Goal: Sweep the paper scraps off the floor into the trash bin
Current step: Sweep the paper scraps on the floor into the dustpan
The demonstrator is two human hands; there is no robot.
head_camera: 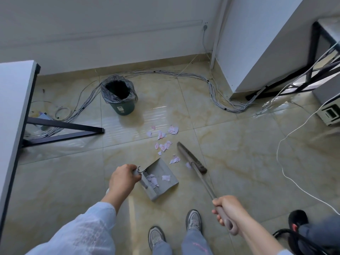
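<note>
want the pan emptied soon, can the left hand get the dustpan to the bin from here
Probably yes: the left hand already grips the dustpan, and only bare floor lies between it and the open bin, though likely with a step forward.

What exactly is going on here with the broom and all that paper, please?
A person is sweeping up paper scraps. The left hand holds a dustpan on the floor; the right hand grips a broom. A few scraps already lie in the dustpan, but most remain on the floor tiles between it and the lined trash bin.
</note>
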